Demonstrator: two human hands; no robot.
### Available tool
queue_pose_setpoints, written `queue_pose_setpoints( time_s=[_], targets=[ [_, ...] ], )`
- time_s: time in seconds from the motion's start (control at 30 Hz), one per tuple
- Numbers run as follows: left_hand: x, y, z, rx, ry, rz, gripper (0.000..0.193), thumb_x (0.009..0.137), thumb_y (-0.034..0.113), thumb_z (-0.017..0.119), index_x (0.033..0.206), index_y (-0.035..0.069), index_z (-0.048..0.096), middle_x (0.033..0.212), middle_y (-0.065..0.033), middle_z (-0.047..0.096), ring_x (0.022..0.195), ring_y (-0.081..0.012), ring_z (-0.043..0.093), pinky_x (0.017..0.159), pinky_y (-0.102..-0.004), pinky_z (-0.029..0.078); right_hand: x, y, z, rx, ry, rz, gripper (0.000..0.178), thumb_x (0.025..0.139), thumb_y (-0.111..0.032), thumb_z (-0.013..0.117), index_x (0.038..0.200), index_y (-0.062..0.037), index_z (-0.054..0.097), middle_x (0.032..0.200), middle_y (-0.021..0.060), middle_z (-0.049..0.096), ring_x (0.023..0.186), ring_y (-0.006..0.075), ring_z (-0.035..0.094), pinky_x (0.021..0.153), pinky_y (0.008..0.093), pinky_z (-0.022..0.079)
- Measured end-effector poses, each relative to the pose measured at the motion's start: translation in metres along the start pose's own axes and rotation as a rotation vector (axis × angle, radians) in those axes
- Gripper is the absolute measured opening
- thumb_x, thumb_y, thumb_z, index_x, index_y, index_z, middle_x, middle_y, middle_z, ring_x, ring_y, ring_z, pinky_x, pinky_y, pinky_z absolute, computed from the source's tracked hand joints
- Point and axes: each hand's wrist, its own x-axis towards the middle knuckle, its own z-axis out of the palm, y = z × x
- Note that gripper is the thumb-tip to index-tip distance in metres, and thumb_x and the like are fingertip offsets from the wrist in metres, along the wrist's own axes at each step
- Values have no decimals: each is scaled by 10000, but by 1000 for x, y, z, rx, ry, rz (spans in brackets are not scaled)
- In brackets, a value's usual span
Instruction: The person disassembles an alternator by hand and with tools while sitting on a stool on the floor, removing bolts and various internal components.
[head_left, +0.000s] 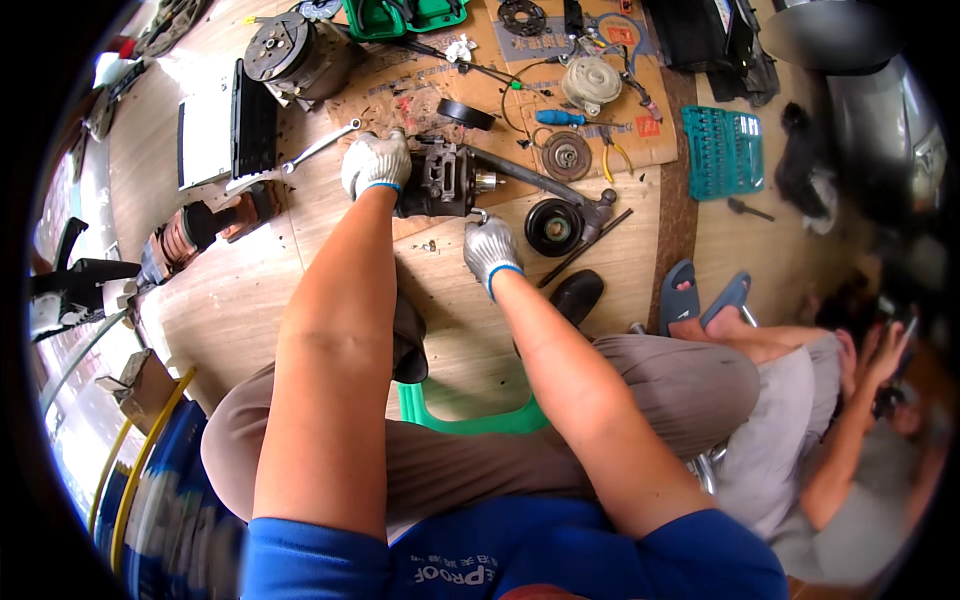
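A dark metal compressor (438, 182) lies on its side on the floor in front of me, its bright shaft end toward the right. My left hand (376, 164), in a white knit glove with a blue cuff, grips its left end. Just below the shaft end is my right hand (491, 247), gloved the same way, with its fingers curled closed. A small metallic bit shows at those fingertips, too small to name. Right of that hand lies a black pulley (553, 228). A hammer (597, 210) rests behind the pulley, its handle reaching toward the compressor.
Flattened cardboard (400, 90) carries a black ring (466, 113), a blue-handled screwdriver (560, 117), yellow-handled pliers (615, 155) and a round coil (591, 83). A wrench (320, 146) lies left. A teal socket set (724, 151) is at right; a seated person's sandalled feet (683, 300) are nearby.
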Motion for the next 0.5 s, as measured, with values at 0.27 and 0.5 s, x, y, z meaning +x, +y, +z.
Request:
queue_pose_setpoints(
  time_s=[0.27, 0.5],
  targets=[
    [-6, -1, -5, -6, -42, 7, 565, 894, 483, 516, 1101, -13, 689, 1128, -262, 679, 1097, -376, 656, 962, -433, 507, -14, 22, 22, -99, 315, -279, 415, 1007, -398, 449, 979, -17, 611, 821, 267, 671, 791, 450, 663, 725, 525, 529],
    [5, -8, -8, 166, -39, 45, 567, 906, 465, 507, 1157, -15, 674, 1139, -266, 672, 1074, -382, 657, 932, -443, 514, 22, 47, 78, -82, 594, -477, 396, 998, -441, 478, 945, -54, 546, 729, 194, 678, 611, 407, 655, 552, 528, 506]
  ],
)
